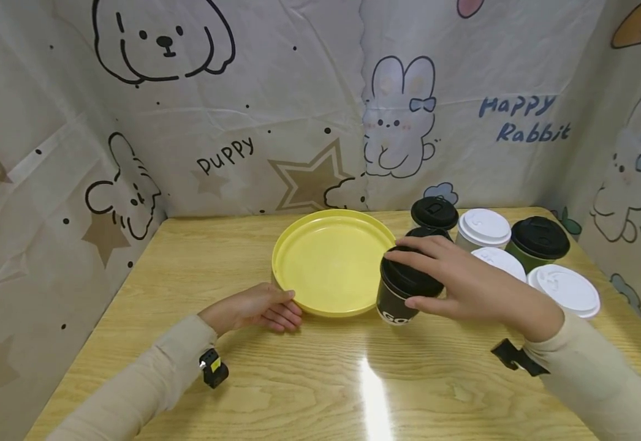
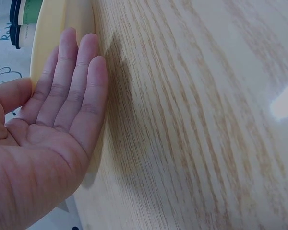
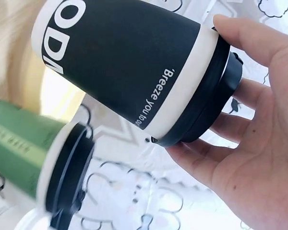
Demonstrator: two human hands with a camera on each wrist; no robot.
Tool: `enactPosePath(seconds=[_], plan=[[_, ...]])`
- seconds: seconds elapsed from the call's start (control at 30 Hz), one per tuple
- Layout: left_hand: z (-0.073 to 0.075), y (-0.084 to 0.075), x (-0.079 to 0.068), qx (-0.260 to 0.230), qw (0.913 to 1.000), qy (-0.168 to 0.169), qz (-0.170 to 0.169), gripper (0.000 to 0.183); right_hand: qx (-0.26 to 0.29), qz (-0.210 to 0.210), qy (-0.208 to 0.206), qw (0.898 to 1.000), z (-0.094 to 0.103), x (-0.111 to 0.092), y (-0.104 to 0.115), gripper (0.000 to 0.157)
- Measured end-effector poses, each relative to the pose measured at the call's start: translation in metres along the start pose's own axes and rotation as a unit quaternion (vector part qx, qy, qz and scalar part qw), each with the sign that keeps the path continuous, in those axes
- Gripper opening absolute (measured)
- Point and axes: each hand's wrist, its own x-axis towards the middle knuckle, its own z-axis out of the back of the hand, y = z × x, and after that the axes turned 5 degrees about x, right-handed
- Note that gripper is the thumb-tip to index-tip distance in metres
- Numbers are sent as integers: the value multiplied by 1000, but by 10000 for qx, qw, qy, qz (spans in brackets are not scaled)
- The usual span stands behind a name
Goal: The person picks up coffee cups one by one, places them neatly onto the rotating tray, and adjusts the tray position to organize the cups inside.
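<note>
My left hand (image 1: 262, 309) pinches the near-left rim of a round yellow tray (image 1: 331, 263), thumb on the edge. Its other fingers stretch out beside and below the rim, palm up, as the left wrist view shows. From above, my right hand (image 1: 466, 282) grips the black lid (image 1: 409, 278) of a dark paper cup (image 1: 394, 297) with white lettering. That cup is slightly tilted at the tray's right edge; whether its base touches anything cannot be told. In the right wrist view, fingers and thumb curl round the lid.
Several lidded cups stand at the right: a black-lidded one (image 1: 434, 211) at the back, a green cup (image 1: 535, 248), and ones with white lids (image 1: 565, 288). Another black lid (image 1: 429, 233) shows partly behind my right hand. Printed cloth (image 1: 309, 110) walls the wooden table (image 1: 276, 386).
</note>
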Motion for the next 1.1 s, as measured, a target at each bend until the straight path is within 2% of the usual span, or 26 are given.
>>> enactPosePath(seconds=[0.2,0.47,0.63,0.83,1.1], plan=[[-1,-3,2,13,10000,-20,42,48,-83,314,-127,9994,0,30,2,61],[0,-2,1,65,10000,18,-6,48,105,89,112,9998,-12,68,3,61],[2,2,0,69,10000,3,31,47,192,219,210,9994,-27,86,3,61],[1,0,-1,74,10000,42,1,48,110,353,305,9988,-40,96,3,59],[0,-1,-1,39,10000,81,-1,49,55,296,567,9979,-49,98,7,61]])
